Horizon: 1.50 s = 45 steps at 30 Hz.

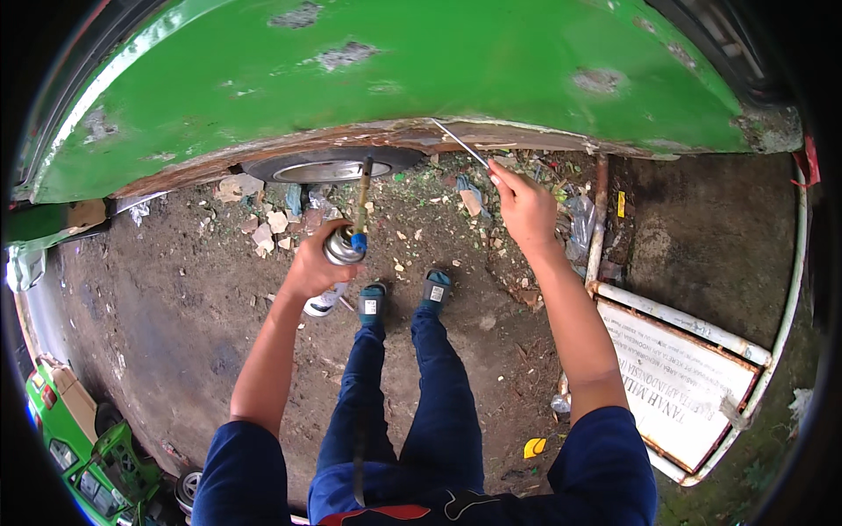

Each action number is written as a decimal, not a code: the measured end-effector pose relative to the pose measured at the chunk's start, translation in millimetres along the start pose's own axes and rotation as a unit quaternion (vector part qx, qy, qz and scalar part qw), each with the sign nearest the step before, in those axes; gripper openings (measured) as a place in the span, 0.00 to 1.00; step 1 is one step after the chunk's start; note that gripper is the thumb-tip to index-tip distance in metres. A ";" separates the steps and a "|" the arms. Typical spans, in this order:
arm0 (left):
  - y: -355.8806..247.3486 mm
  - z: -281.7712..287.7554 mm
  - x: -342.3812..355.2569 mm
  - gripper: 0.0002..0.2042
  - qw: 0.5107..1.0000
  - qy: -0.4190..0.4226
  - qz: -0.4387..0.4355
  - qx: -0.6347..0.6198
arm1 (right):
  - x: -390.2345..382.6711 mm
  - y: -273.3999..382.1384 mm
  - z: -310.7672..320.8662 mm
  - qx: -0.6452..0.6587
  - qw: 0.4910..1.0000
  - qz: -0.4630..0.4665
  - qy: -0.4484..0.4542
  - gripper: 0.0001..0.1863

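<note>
My left hand (307, 265) is wrapped round a gas blowtorch, a white and silver canister (342, 248) with a blue knob and a brass-coloured burner tube (364, 188). The tube points away from me, toward the lower edge of a green vehicle body panel (474, 66). I see no flame. My right hand (526, 209) grips a thin metal rod-like tool (460, 143); its handle end is hidden in the fingers. The rod's tip meets the panel's lower edge (412, 133), where bare brownish, rough material shows. Grey scraped patches mark the green paint.
Under the panel edge shows a wheel (329, 169). Broken flakes (263, 235) and plastic scraps (579, 223) litter the ground. To the right lies a white signboard (680, 377) in a rusty pipe frame (684, 324). Another green vehicle (96, 469) stands at lower left.
</note>
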<state>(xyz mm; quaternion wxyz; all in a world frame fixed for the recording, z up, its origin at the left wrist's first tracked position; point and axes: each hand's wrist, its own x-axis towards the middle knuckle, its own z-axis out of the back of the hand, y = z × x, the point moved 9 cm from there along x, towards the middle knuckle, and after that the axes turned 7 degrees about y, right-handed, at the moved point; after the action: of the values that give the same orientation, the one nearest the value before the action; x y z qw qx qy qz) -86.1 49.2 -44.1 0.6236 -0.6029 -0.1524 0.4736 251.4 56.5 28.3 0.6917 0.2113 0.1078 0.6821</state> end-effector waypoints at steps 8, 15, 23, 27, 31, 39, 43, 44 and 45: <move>-0.8 -4.9 3.0 0.39 0.999 -0.020 0.023 -0.030 | 21.3 -3.5 11.5 -0.061 0.997 0.022 0.050 0.13; -17.8 4.0 5.2 0.37 1.000 -0.017 -0.013 0.013 | 31.3 3.9 -18.5 -0.031 0.996 0.007 0.080 0.12; -5.2 13.6 -13.5 0.36 0.999 -0.013 0.018 -0.023 | 11.8 2.3 -16.1 0.027 0.999 -0.020 0.036 0.15; -7.2 17.9 -14.0 0.36 0.999 -0.033 -0.022 0.027 | 19.7 17.8 -16.5 0.009 0.999 0.018 0.025 0.11; -0.6 21.5 -13.4 0.36 1.000 -0.019 -0.014 0.008 | 21.8 7.7 2.9 -0.005 1.000 0.011 0.028 0.12; 1.5 7.1 16.4 0.37 0.999 0.024 0.026 0.011 | 32.4 17.8 15.8 -0.072 0.995 0.015 0.072 0.12; -14.8 2.9 40.2 0.38 0.999 0.019 -0.031 0.038 | 30.8 13.7 18.7 -0.032 0.997 -0.001 0.070 0.12; -8.3 1.8 45.3 0.39 0.999 0.044 0.011 0.028 | 29.3 15.3 18.3 -0.020 0.998 -0.002 0.062 0.12; -8.6 1.4 48.8 0.39 0.999 0.043 0.004 0.026 | 26.4 16.5 18.3 -0.007 0.998 -0.005 0.056 0.12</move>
<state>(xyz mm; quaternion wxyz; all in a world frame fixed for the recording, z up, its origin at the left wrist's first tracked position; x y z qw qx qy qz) -59.1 89.4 -54.7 0.6431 -0.6070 -0.1112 0.4535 245.8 79.6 55.5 0.6897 0.1676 0.1423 0.6899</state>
